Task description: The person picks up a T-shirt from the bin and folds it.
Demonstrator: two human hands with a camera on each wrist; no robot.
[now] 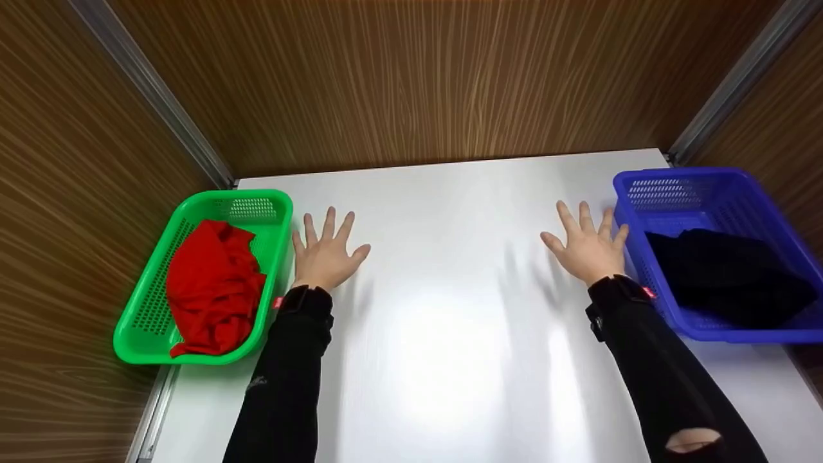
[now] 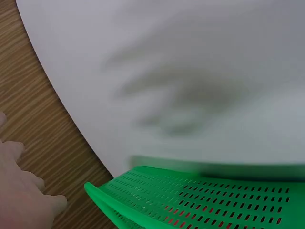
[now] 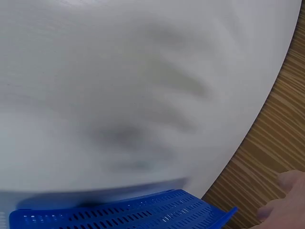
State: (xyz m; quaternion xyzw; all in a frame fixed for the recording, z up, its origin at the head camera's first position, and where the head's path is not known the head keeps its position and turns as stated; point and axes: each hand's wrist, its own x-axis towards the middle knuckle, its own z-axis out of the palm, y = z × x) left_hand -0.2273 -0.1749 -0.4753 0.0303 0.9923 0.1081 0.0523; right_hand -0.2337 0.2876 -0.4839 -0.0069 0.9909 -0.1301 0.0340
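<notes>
My left hand [image 1: 323, 258] is held with its fingers spread, just right of a green basket [image 1: 132, 350], and grips nothing. Inside that basket lies a crumpled red cloth [image 1: 215, 289]. On the other side, my right hand [image 1: 590, 249] also has its fingers spread, close to the left edge of a blue basket [image 1: 701, 333]. A bunched black cloth [image 1: 726, 276] lies in the blue basket. The left wrist view catches part of the left hand [image 2: 24, 191] beside the green basket's perforated wall. Only a bit of the right hand [image 3: 288, 207] shows in the right wrist view.
A white table [image 1: 424, 218] stretches between the baskets, with hand shadows and a bright glare on it. Wood-grain panels [image 1: 411, 77] stand at the back and both sides. Metal strips [image 1: 161, 96] run along the corners.
</notes>
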